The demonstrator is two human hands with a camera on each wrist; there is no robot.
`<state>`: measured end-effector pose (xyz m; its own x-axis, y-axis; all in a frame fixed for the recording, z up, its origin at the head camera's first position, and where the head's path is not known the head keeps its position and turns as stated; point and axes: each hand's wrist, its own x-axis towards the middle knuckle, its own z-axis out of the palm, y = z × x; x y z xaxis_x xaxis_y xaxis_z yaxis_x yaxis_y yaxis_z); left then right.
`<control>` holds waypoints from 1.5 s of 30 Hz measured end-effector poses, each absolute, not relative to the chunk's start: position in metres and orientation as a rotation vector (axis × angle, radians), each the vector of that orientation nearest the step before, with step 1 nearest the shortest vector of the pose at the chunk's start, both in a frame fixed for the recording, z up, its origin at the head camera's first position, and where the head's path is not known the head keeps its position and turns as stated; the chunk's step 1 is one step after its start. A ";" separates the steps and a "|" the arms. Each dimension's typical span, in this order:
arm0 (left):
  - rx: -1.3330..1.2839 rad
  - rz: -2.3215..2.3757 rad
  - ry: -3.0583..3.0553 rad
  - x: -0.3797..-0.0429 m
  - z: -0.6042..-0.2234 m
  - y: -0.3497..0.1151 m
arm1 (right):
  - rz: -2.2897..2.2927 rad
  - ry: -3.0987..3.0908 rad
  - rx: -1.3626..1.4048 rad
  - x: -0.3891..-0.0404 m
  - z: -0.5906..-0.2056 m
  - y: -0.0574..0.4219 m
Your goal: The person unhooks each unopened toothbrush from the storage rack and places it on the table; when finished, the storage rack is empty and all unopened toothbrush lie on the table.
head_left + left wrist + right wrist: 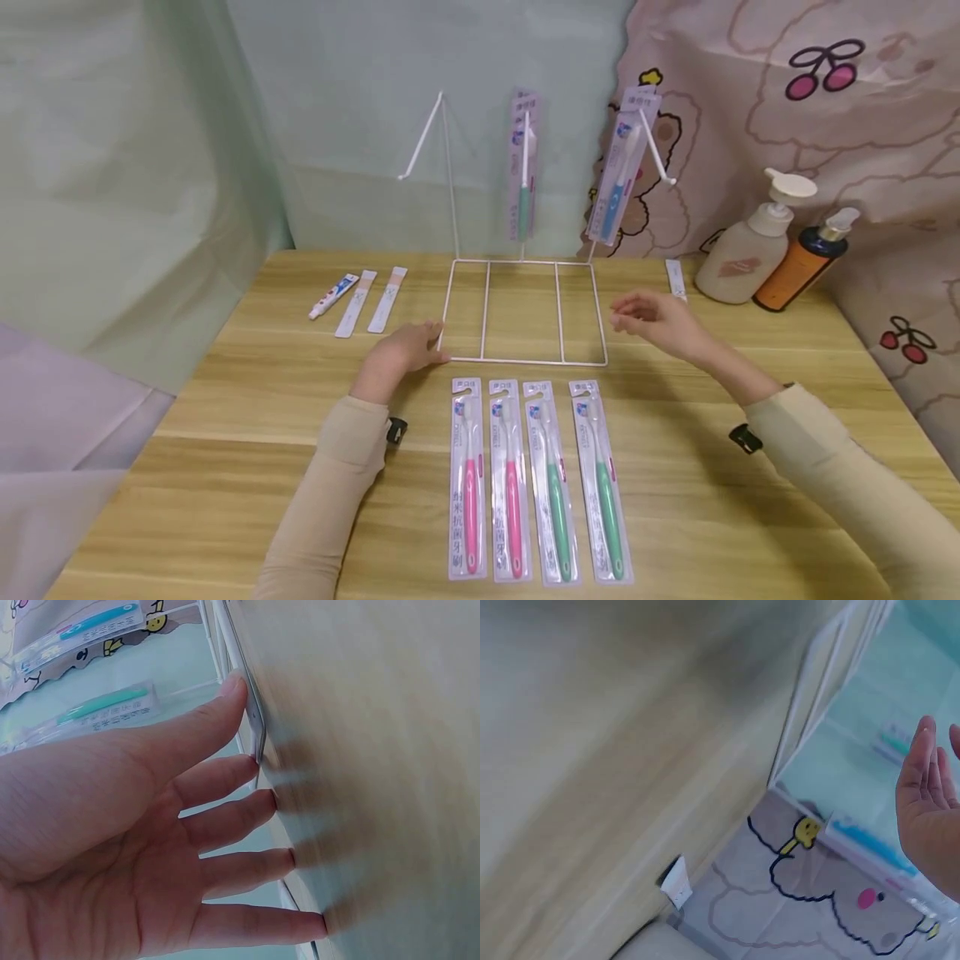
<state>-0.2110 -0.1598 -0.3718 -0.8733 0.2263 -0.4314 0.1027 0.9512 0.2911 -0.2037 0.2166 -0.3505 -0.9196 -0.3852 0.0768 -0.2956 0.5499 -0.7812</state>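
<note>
A white wire rack (522, 362) with three upper arms stands at the table's far edge. A green toothbrush pack (522, 218) hangs from its middle arm, a blue toothbrush pack (612, 210) from its right arm; the left arm (422, 137) bears nothing. My left hand (405, 348) is at the rack's front left corner. In the left wrist view its fingers are straight and the thumb (234, 688) touches the wire. To the rack's right hovers my right hand (654, 322), fingers loosely bent, holding nothing. In front lie two pink toothbrush packs (470, 500) and two green toothbrush packs (558, 508), side by side.
Left of the rack lie a small toothpaste tube (333, 297) and two white sachets (387, 300). Behind my right hand is another white sachet (676, 277). A beige pump bottle (742, 254) and an orange spray bottle (798, 265) stand at the back right.
</note>
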 end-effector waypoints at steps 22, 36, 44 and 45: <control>0.253 0.304 2.654 -0.209 -0.369 -0.162 | -1.621 2.594 -0.350 -0.309 -0.324 0.116; 0.268 0.301 2.655 -0.211 -0.371 -0.157 | -1.394 2.711 -0.061 -0.324 -0.310 0.084; 0.247 0.299 2.654 -0.210 -0.373 -0.159 | -1.410 2.720 -0.127 -0.329 -0.313 0.080; 0.246 0.301 2.653 -0.210 -0.373 -0.160 | -1.391 2.740 -0.154 -0.329 -0.314 0.080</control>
